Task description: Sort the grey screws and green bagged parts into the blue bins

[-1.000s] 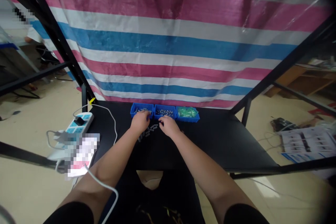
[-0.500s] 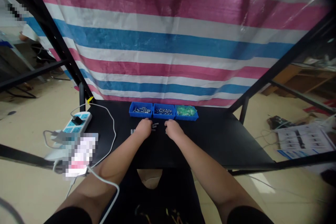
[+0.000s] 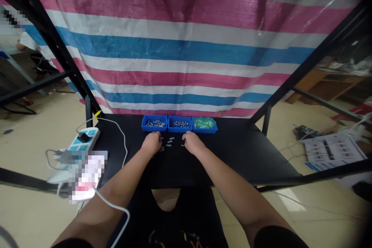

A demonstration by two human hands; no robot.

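My left hand (image 3: pixel 151 143) is closed low over the black tabletop (image 3: pixel 232 155), with a small grey metal cylinder (image 3: pixel 161 138) at its fingertips. Several more such cylinders (image 3: pixel 170 142) lie loose between my hands, and a few are close beside the left one. My right hand (image 3: pixel 193 142) is also closed, thumb and fingers together; a tiny metal bit shows below its fingertips, too small to name. Behind the hands stand three blue bins in a row: a left bin (image 3: pixel 154 129) of grey cylinders, a middle bin (image 3: pixel 180 129) of small screw-like parts, and a right bin (image 3: pixel 205 130) of green items in clear plastic.
At the left edge of the table lies a power strip (image 3: pixel 93 132) with plugs and white cables, next to a blurred-out phone-like object (image 3: pixel 88 174). A striped plastic sheet (image 3: pixel 186 50) hangs behind the table. Black frame posts (image 3: pixel 266 120) rise on both sides.
My left hand has shifted left, leaving more of the loose cylinders in sight. The right hand stays almost where it was, still closed. The whole view has moved slightly.
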